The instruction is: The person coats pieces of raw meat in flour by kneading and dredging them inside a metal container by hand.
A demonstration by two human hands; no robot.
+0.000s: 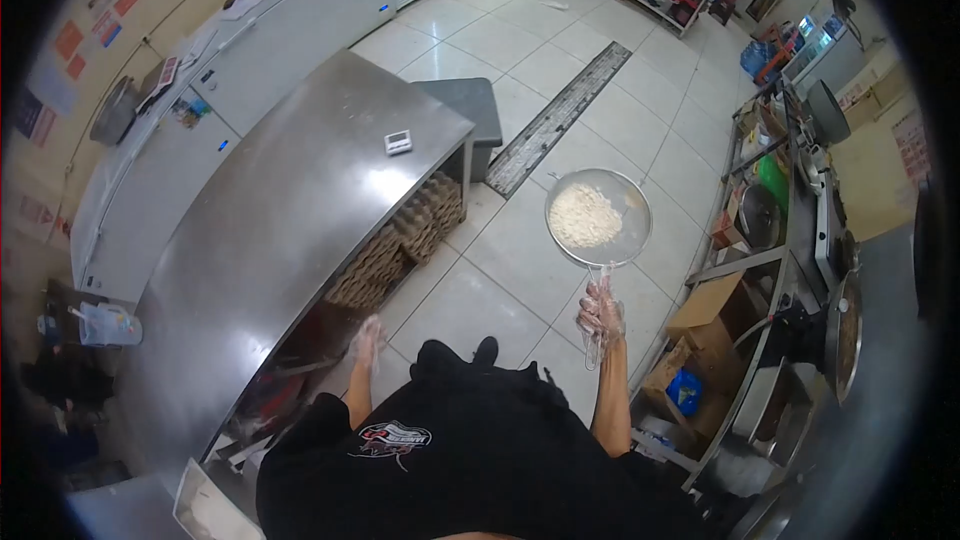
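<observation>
My right hand [602,315], in a clear plastic glove, is wrapped round the handle of a round wire-mesh strainer [632,237]. The strainer is held out in front of me over the floor. A pale, floury-looking heap [585,217] lies in it, mostly toward its left side; what it is made of I cannot make out. My left hand [368,340], gloved too, hangs low by the edge of the steel table [300,155]. Its fingers look loosely stretched and hold nothing that I can see.
On the table lies a small white timer [398,142]; egg trays [405,240] are stacked beneath. A grey bin [470,110] stands past its corner, beside a floor drain grate [560,120]. Shelving with pans and a cardboard box [705,325] lines the right. A white container [210,505] sits lower left.
</observation>
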